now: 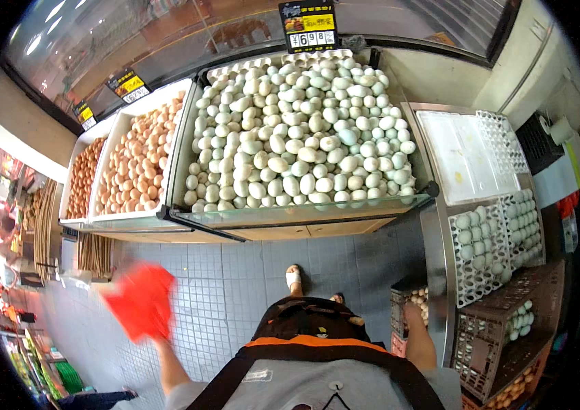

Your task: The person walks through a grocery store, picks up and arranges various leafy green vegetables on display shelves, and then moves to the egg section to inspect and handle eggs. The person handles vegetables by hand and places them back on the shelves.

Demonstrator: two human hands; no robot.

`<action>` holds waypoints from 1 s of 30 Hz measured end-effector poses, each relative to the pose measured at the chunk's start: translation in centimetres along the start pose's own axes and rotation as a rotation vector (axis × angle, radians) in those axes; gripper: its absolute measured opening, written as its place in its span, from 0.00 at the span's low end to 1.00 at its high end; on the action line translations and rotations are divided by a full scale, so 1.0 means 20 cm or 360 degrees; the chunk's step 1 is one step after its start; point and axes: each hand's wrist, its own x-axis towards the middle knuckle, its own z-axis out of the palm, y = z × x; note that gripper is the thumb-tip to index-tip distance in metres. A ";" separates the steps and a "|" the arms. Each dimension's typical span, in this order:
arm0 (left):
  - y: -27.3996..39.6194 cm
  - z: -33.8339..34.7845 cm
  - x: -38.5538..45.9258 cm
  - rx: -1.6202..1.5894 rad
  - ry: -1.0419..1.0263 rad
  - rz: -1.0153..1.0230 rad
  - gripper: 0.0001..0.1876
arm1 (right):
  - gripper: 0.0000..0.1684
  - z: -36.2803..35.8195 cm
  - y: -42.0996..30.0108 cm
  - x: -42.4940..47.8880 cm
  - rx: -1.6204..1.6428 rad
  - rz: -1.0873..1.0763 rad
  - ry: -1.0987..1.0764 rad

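My left hand [160, 343] is at the left, above the tiled floor, with a red plastic bag [142, 305]. The bag is blurred and covers most of the hand, so its fingers are hidden. On the other side, my right hand [412, 310] hangs low by the metal counter edge. In this view it overlaps a dark crate of brown eggs [419, 297], and I cannot tell whether it touches them. Ahead stands a large glass-fronted bin heaped with pale green eggs [290, 148].
Brown eggs [139, 159] and darker, smaller eggs [84, 177] fill white bins at the left. Price signs [310, 28] stand behind. Egg trays [476, 246] and a white foam lid [461, 154] lie on the right counter, near a brown plastic crate [479, 353]. Another person's leg [98, 400] shows lower left.
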 end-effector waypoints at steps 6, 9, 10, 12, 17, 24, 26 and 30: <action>-0.57 -0.38 -1.16 0.0656 -0.0800 -0.1196 0.26 | 0.19 -0.44 -1.17 -0.16 0.0753 -0.0376 -0.0542; -0.60 -0.34 -1.19 0.0649 -0.1052 -0.1259 0.25 | 0.22 -0.66 -1.79 -0.43 0.0372 -0.0687 -0.0798; -0.60 -0.33 -1.17 0.0623 -0.1085 -0.1278 0.25 | 0.22 -0.67 -1.91 -0.45 0.0288 -0.0851 -0.0822; -0.59 -0.29 -1.11 0.0593 -0.1124 -0.1303 0.25 | 0.22 -0.67 -2.11 -0.46 0.0246 -0.1041 -0.0961; -0.47 -0.12 -0.88 0.0532 -0.1163 -0.1441 0.24 | 0.21 -0.76 -2.45 -0.56 0.0459 -0.1117 -0.1224; -0.67 -0.06 -0.97 0.0298 -0.0781 -0.1451 0.19 | 0.21 -0.97 -2.66 -0.59 0.0533 -0.1391 -0.1216; -0.70 -0.10 -1.06 0.0392 -0.0819 -0.1393 0.17 | 0.20 -1.06 -2.77 -0.55 0.0629 -0.1514 -0.1141; -0.70 -0.04 -1.26 0.0937 -0.1030 -0.1114 0.14 | 0.20 -1.31 -3.09 -0.36 0.0300 -0.1845 -0.0611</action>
